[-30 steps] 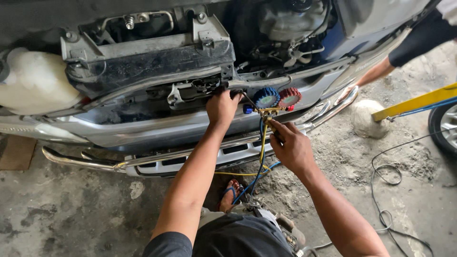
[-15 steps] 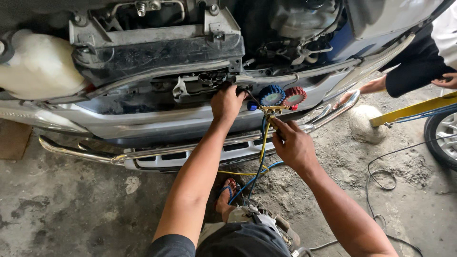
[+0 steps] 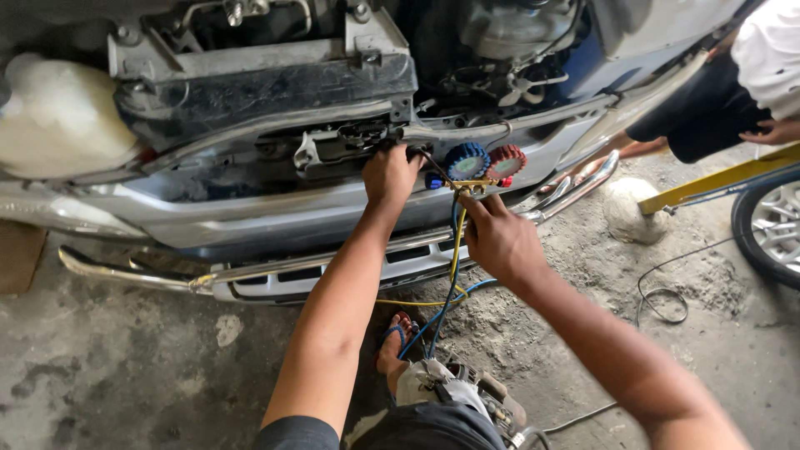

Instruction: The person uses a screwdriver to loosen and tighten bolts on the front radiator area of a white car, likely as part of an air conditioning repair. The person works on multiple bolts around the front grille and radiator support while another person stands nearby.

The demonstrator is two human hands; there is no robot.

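So your gauge set (image 3: pixel 482 163) hangs on the car's front crossmember (image 3: pixel 533 125) — blue dial left, red dial right, faces tipped up toward you, its long axis running side to side. Yellow hose (image 3: pixel 455 250) and blue hose (image 3: pixel 442 308) drop straight down from it. Your right hand (image 3: pixel 500 237) pinches the brass body underneath; your left hand (image 3: pixel 390 173) curls closed on the latch bracket (image 3: pixel 333 150) beside it. White reservoir tank (image 3: pixel 58 117) sits far left.
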